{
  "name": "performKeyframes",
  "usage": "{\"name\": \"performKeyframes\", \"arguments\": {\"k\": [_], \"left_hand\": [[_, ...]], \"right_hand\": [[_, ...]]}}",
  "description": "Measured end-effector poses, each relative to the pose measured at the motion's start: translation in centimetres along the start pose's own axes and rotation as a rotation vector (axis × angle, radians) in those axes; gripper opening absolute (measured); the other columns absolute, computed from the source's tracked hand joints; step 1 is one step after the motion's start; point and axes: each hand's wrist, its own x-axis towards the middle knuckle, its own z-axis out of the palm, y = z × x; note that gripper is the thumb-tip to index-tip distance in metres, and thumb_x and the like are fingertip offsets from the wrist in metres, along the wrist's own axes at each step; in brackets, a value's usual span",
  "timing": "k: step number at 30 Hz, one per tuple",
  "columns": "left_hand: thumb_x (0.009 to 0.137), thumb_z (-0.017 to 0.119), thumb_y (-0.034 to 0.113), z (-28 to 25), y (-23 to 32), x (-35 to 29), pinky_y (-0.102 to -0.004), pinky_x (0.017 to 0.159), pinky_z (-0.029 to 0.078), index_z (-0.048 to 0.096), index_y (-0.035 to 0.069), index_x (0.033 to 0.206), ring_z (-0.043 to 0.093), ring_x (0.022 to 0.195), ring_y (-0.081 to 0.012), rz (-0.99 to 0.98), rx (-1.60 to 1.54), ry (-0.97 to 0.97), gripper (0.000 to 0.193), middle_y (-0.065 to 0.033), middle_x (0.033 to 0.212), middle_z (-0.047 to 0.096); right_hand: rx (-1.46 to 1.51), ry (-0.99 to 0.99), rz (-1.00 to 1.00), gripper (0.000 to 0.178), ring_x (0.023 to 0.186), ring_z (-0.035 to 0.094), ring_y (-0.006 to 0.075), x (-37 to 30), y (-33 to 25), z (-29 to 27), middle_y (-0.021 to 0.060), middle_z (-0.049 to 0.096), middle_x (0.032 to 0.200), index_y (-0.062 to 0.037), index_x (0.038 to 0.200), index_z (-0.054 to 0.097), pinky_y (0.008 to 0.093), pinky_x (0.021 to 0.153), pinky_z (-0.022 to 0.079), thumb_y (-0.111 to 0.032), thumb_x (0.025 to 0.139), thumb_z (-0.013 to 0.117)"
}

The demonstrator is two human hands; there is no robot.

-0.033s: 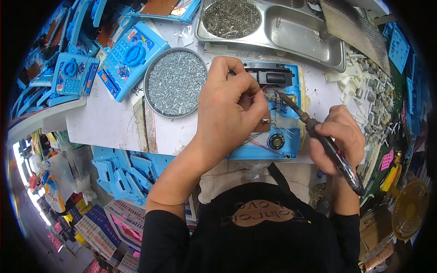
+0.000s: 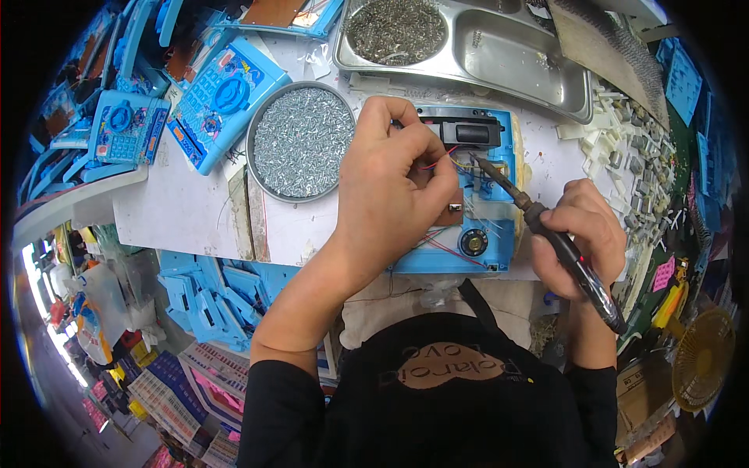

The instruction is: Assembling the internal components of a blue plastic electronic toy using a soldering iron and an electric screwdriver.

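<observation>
Over an open blue plastic housing (image 2: 493, 261), my left hand (image 2: 386, 183) is closed in a pinch on thin wires (image 2: 445, 154), a red one showing at its fingertips. My right hand (image 2: 585, 230) grips the dark handle of a soldering iron (image 2: 555, 238). The iron's tip points up and left, close to the pinched wires; whether it touches them I cannot tell. Inside the housing sit a black rectangular part (image 2: 473, 135) along the far side, a small round speaker (image 2: 473, 242) nearest me, and a brown circuit board (image 2: 450, 215), partly hidden by my left hand.
A round tin of screws (image 2: 251, 148) stands left of my hand. Behind is a metal tray (image 2: 462, 70) holding small metal springs. Blue toy shells (image 2: 228, 97) pile up at the left. Small white and grey parts (image 2: 624, 148) lie heaped at the right, with a fan (image 2: 704, 359) nearer me.
</observation>
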Motion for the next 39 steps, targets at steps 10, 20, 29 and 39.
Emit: {"name": "performKeyframes", "arguments": {"k": [10, 20, 29, 39], "left_hand": [[0.073, 0.076, 0.003, 0.01, 0.22, 0.19, -0.0325, 0.062, 0.052, 0.068, 0.000, 0.076, 0.062, 0.068, -0.0207, -0.001, 0.041, -0.005, 0.009, -0.0121, 0.099, 0.057], [0.074, 0.075, 0.001, 0.28, -0.07, 0.10, -0.0261, 0.060, 0.050, 0.068, 0.000, 0.079, 0.059, 0.073, -0.0151, 0.036, 0.093, -0.009, 0.008, -0.0084, 0.098, 0.056], [0.073, 0.074, 0.000, 0.56, -0.34, 0.00, -0.0264, 0.060, 0.050, 0.066, 0.000, 0.078, 0.060, 0.072, -0.0159, 0.048, 0.074, 0.020, 0.009, -0.0087, 0.098, 0.056], [0.073, 0.074, 0.002, 0.74, -0.13, 0.01, -0.0315, 0.062, 0.051, 0.064, 0.001, 0.076, 0.061, 0.075, -0.0214, 0.037, 0.090, 0.035, 0.011, -0.0107, 0.098, 0.057]], "right_hand": [[0.051, -0.025, 0.051, 0.026, 0.060, 0.055, 0.0235, -0.16, 0.50, -0.42, 0.0089, 0.065, 0.074, -0.0017, 0.099, 0.066, 0.0331, 0.055, 0.041, -0.004, 0.076, 0.077], [0.017, -0.060, 0.098, 0.028, 0.061, 0.056, 0.0219, 0.45, 0.57, 0.03, 0.0079, 0.067, 0.076, -0.0036, 0.101, 0.067, 0.0325, 0.057, 0.044, -0.007, 0.075, 0.079], [0.026, -0.033, 0.073, 0.027, 0.060, 0.056, 0.0217, 0.51, 0.94, 0.41, 0.0087, 0.066, 0.075, -0.0025, 0.099, 0.068, 0.0324, 0.056, 0.043, -0.007, 0.076, 0.080], [0.044, -0.021, 0.139, 0.026, 0.059, 0.054, 0.0198, 0.48, 0.64, 0.24, 0.0082, 0.062, 0.071, -0.0019, 0.099, 0.069, 0.0304, 0.054, 0.042, -0.007, 0.076, 0.081]]}}
